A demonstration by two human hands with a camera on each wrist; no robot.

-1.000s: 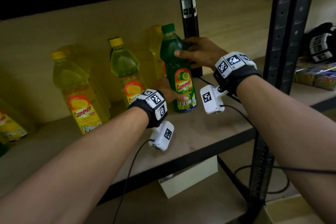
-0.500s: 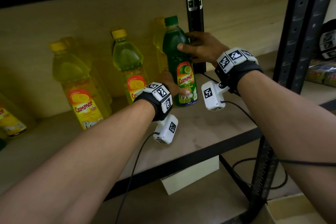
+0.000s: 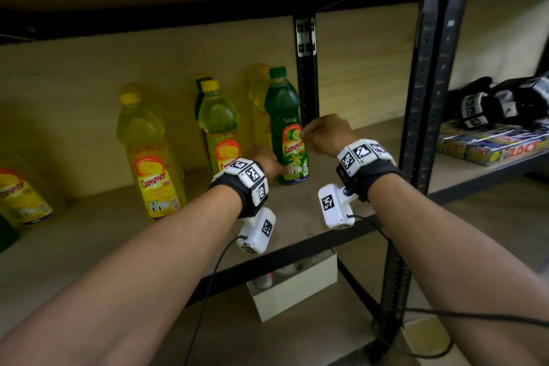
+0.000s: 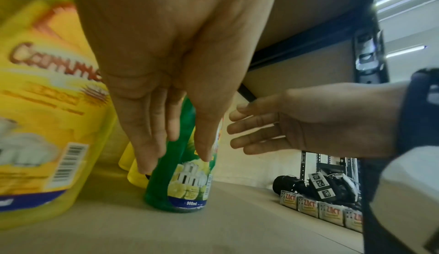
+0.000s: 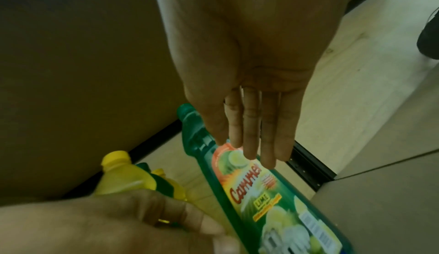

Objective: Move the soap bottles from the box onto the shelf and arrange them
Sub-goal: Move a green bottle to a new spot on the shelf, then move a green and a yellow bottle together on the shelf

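A green lime soap bottle (image 3: 285,116) stands upright on the wooden shelf (image 3: 297,217), close to the rear black post. My left hand (image 3: 266,160) is at its lower left; in the left wrist view its straight fingers (image 4: 152,145) lie against the green bottle (image 4: 187,188) near the base. My right hand (image 3: 323,135) hovers just right of the label, fingers straight and slightly apart from the bottle, as the right hand (image 4: 308,122) shows from the left wrist. Seen from the right wrist, the right hand (image 5: 249,107) is over the bottle's label (image 5: 256,188).
Yellow soap bottles (image 3: 153,157) (image 3: 221,128) stand to the left, one more (image 3: 258,104) behind the green one. Black posts (image 3: 306,68) (image 3: 427,98) flank the bay. Flat packets (image 3: 490,148) and black wrist gear (image 3: 505,101) lie on the right shelf. A white box (image 3: 294,285) sits below.
My right hand has let go of the green bottle's shoulder and drawn back and lower beside the label. The left hand stays at the bottle's base.
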